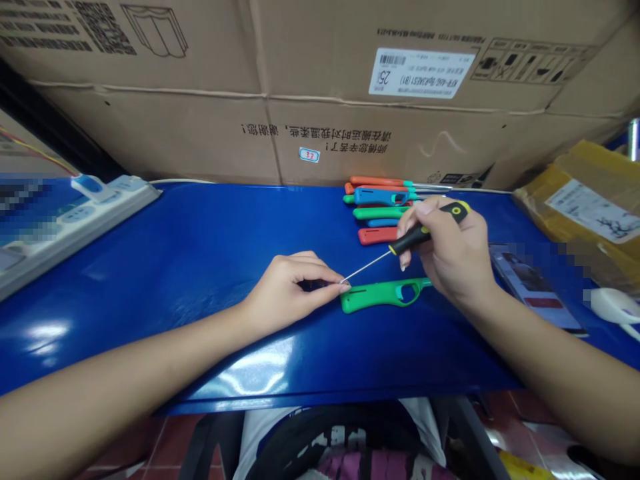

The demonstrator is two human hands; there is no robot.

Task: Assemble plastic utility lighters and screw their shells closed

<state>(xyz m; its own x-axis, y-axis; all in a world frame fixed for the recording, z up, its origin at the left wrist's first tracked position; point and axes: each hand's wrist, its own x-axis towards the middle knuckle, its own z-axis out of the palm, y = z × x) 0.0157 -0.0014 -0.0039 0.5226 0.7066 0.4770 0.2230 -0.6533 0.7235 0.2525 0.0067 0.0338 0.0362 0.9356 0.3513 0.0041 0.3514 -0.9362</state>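
My right hand (453, 250) is wrapped round the black and yellow handle of a screwdriver (367, 267), whose thin shaft slants down to the left. At its tip, the thumb and forefinger of my left hand (295, 283) are pinched together. Whatever small thing sits between those fingertips is too tiny to name. Just right of them, a green utility lighter (373, 297) lies flat on the blue table (215, 230), its nozzle pointing right and partly hidden under my right hand. Behind the right hand lie several more lighters, among them a blue one (373, 195) and a red one (375, 236).
A large cardboard box (200, 127) stands along the table's back edge. On the left is a white power strip (75, 230) with a plug in it. At right are a phone (537, 293), a white mouse-like device (615, 305) and a taped carton (575, 220).
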